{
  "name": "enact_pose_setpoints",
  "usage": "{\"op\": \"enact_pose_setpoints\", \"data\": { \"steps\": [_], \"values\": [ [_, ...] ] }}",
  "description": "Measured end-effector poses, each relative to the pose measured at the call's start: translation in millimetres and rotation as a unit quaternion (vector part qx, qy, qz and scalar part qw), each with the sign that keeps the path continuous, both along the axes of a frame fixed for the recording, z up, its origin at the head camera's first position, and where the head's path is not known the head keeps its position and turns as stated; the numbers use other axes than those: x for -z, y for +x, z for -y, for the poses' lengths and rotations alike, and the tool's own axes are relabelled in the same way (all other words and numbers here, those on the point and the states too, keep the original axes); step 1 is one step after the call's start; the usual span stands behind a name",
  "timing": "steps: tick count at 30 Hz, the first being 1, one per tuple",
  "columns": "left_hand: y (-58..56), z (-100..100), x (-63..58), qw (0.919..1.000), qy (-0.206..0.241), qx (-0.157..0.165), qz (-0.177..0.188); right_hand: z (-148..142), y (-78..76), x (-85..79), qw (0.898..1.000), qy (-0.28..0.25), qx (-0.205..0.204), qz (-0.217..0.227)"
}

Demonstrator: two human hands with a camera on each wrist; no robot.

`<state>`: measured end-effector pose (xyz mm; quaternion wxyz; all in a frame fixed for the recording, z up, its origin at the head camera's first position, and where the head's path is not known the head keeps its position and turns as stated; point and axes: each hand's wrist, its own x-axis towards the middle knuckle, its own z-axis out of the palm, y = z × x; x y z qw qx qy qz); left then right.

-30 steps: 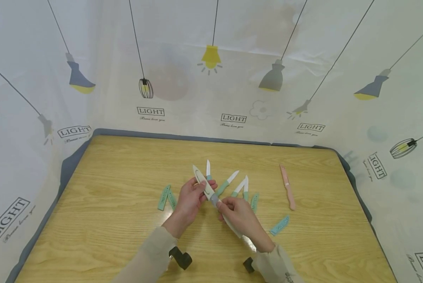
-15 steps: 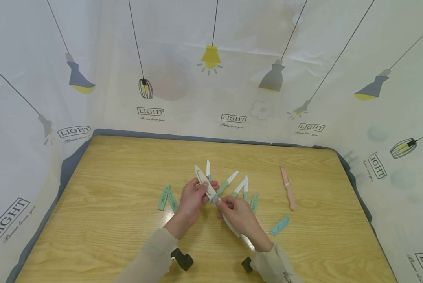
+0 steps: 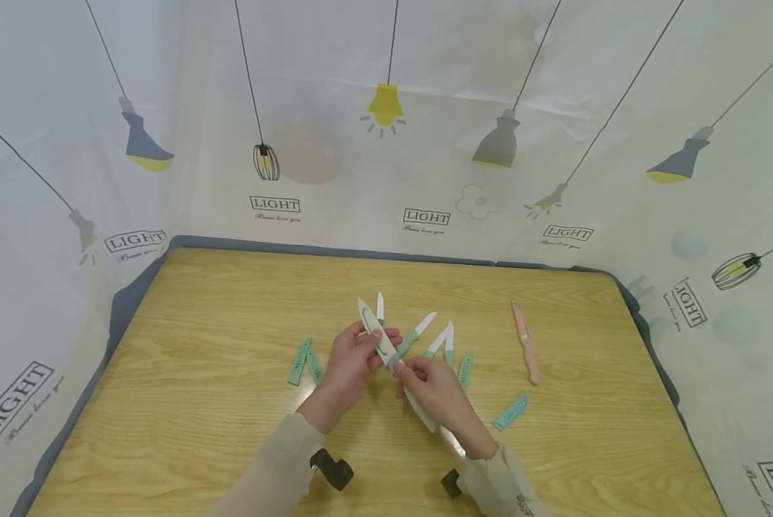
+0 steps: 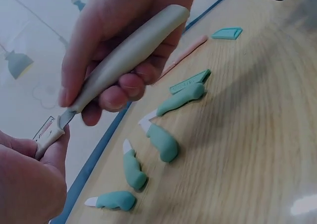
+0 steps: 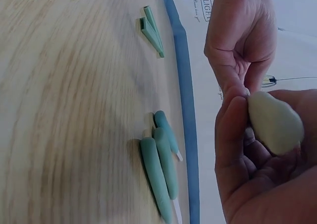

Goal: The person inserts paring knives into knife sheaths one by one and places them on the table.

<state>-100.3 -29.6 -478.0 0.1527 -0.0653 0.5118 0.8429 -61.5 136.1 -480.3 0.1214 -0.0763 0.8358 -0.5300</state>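
Observation:
My left hand (image 3: 350, 359) pinches a cream blade sheath (image 3: 375, 330) between thumb and fingers, its pointed end facing away and to the left. My right hand (image 3: 438, 388) grips the cream handle (image 4: 131, 58) of a knife whose blade sits mostly inside that sheath. Between sheath and handle, a short stretch of grey blade (image 4: 67, 117) shows in the left wrist view. Both hands are raised over the table, and the right wrist view shows the rounded handle butt end-on. Just beyond them lie several green-handled knives (image 3: 408, 344) with white blades.
Two green sheaths (image 3: 299, 361) lie left of the hands, and another green sheath (image 3: 466, 370) lies right of them. Farther right are a blue sheath (image 3: 511, 412) and a pink knife (image 3: 525, 345). A printed curtain (image 3: 335, 215) stands around the wooden table (image 3: 231, 309).
Sheath and handle have come closer together, so less grey blade shows between them. The left hand has shifted slightly right with the sheath; the things on the table have stayed put.

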Motion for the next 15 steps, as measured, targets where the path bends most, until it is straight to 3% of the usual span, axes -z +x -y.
{"op": "enact_pose_setpoints", "data": {
  "steps": [5,15],
  "values": [
    [-3.6,4.4,2.4,0.9999,-0.007,-0.009,0.0,-2.9,4.3,2.2,1.0,0.014,-0.012,0.006],
    [0.3,4.2,3.7,0.9996,-0.028,-0.002,-0.006,-1.7,6.4,-1.5,1.0,0.016,-0.013,0.01]
  ]
}}
